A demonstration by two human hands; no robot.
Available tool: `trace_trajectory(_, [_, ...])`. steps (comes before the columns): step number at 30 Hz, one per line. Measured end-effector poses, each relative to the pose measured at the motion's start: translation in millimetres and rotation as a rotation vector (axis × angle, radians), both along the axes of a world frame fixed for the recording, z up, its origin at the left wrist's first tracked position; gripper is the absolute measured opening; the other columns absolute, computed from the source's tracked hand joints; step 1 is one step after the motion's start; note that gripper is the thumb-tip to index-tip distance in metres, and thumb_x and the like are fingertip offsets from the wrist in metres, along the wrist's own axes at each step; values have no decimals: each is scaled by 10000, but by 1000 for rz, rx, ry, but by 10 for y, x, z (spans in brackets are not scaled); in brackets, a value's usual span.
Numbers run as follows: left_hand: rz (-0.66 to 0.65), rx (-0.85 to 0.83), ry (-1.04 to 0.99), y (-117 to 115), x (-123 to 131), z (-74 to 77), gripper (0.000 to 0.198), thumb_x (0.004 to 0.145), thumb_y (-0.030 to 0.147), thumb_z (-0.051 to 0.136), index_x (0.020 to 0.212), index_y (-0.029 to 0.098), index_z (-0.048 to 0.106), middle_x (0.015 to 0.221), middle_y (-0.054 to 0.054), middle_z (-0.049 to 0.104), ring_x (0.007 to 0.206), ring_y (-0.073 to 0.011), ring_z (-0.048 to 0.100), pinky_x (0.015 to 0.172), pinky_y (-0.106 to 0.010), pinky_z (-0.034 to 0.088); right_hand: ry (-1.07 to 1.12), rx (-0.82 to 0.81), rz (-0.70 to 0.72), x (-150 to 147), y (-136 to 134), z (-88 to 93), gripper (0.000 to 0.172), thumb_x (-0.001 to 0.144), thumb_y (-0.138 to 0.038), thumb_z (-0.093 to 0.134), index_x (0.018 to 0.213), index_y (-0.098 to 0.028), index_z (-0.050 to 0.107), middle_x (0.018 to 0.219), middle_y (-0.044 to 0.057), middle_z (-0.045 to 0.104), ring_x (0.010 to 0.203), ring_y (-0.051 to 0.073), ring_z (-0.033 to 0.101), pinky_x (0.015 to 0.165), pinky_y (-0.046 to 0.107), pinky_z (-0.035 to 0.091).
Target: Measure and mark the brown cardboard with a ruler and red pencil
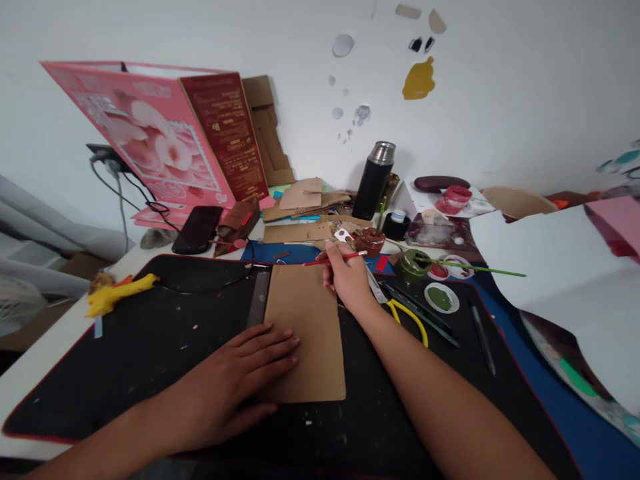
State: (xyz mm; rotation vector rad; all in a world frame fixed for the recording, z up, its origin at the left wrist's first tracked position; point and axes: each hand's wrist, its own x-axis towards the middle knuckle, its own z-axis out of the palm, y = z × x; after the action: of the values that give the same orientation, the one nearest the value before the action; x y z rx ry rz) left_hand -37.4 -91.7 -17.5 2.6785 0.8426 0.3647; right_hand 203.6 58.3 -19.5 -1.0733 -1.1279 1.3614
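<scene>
Head view: a crumpled, bright yellow object (pixel 123 295) lies at the frame's left, by a black, red-edged mat (pixel 150 353). At lower centre-left the left hand (pixel 235 373) lies flat, fingers slightly spread, on a rectangular brown cardboard sheet (pixel 310 327) at centre, beside a dark straight strip (pixel 258 301). Near the sheet's top edge, the right hand's (pixel 345 277) fingers pinch a thin red pencil (pixel 357 255). Yellow-handled scissors (pixel 393 306) lie right of centre.

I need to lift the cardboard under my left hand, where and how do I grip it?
Probably pinch the cardboard by its near right corner, coming low from the right: it lies flat on the black mat, that corner bare, while your left hand and a dark strip crowd the left side.
</scene>
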Motion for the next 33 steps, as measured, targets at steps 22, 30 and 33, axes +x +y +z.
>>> trace_trajectory(22, [157, 22, 108, 327, -470, 61, 494, 991, 91, 487, 1378, 318, 694, 1449, -43, 696, 1370, -241, 635, 1171, -438, 532, 61, -51, -18, -2, 24, -21, 486, 870, -667, 722, 732, -205, 659, 452, -66, 526, 342, 98, 474, 329, 192, 288])
trace_trajectory(30, [41, 44, 162, 554, -439, 137, 611, 934, 41, 457, 1445, 321, 641, 1495, -39, 674, 1348, -247, 636, 1135, -435, 519, 61, -59, -13, -1, 36, -22, 450, 919, -611, 675, 729, -203, 658, 445, -72, 521, 339, 92, 466, 337, 188, 309])
trace_trajectory(33, [23, 19, 157, 649, -392, 196, 446, 976, 90, 503, 1295, 322, 711, 1361, -33, 724, 1222, -227, 679, 1065, -392, 537, 49, -73, -14, -1, 38, -32, 450, 930, -611, 675, 737, -204, 661, 450, -69, 532, 345, 94, 475, 340, 188, 304])
